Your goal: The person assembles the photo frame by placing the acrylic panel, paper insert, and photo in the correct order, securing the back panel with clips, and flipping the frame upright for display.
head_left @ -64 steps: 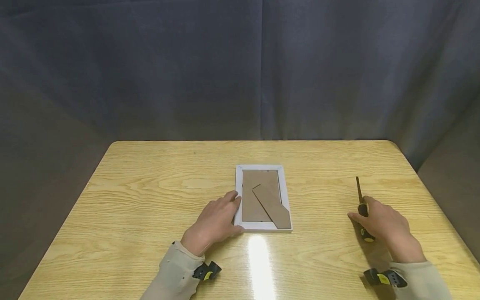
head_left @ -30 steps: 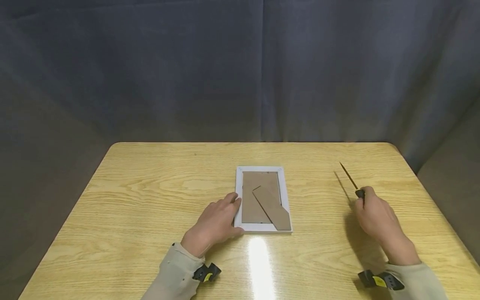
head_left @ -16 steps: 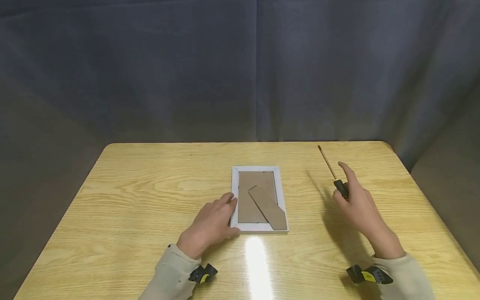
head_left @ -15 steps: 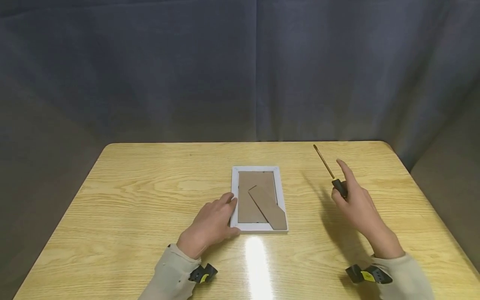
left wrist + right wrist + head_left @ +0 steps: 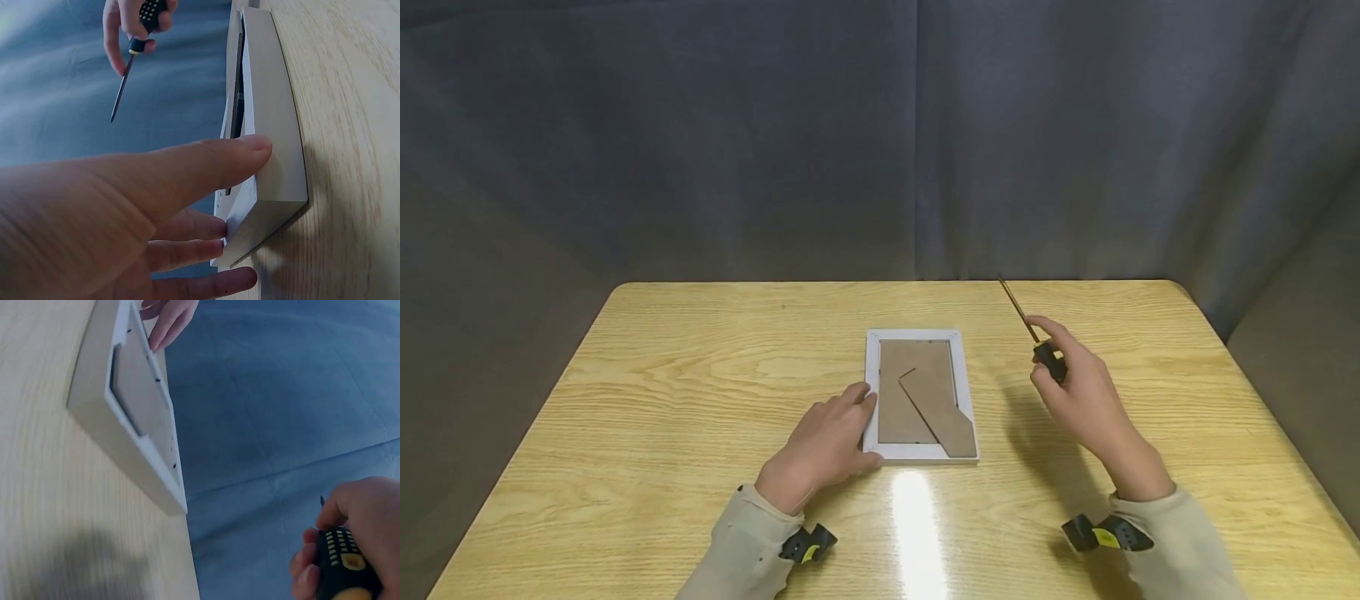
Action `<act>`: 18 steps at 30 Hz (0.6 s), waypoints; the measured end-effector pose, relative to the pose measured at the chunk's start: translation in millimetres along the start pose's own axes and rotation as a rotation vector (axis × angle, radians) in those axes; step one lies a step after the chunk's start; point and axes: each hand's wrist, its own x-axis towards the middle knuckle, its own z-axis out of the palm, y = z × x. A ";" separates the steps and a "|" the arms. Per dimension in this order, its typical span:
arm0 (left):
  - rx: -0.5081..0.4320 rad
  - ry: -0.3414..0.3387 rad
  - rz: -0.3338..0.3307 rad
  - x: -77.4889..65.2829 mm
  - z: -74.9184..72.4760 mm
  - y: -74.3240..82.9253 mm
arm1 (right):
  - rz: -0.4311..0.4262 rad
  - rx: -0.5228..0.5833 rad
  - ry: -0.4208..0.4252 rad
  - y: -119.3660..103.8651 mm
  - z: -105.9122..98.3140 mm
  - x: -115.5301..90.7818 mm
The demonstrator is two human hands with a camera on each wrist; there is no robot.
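Observation:
A white picture frame (image 5: 872,358) lies face down on the wooden table, its brown backing board (image 5: 897,421) and angled easel stand (image 5: 946,423) uppermost. My left hand (image 5: 823,446) holds the frame's near left corner. In the left wrist view its thumb presses the near side wall, while the other fingers reach the adjoining side. To the right of the frame, raised over the table, my right hand (image 5: 1086,400) grips a black-and-yellow screwdriver (image 5: 1049,363) by the handle. The shaft points away and to the left, with the index finger stretched along it. The palm hides part of the handle.
The wooden table (image 5: 700,375) has rounded far corners, and a dark curtain (image 5: 775,150) hangs behind its far edge. Both wrists wear black-and-yellow straps with cameras. A bright light reflection (image 5: 917,533) lies on the tabletop in front of the frame.
My right hand has picked the screwdriver up off the table and carried it leftward towards the frame. The index finger has extended along the shaft. The left hand and frame have stayed put.

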 end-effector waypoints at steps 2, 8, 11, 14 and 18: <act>0.001 0.001 -0.001 0.3 -0.4 0.2 | -0.003 0.005 -0.010 -3.4 3.1 2.9; -0.007 0.001 -0.003 0.6 -0.2 0.2 | 0.022 0.009 -0.060 -10.5 14.1 7.7; -0.008 0.009 0.004 0.5 0.1 0.1 | 0.031 0.014 -0.085 -12.2 19.3 8.8; 0.000 0.018 0.005 0.4 -0.1 0.2 | 0.028 0.028 -0.091 -13.1 22.9 10.3; 0.007 0.020 0.005 0.2 0.5 0.0 | 0.022 0.046 -0.092 -12.2 26.4 10.9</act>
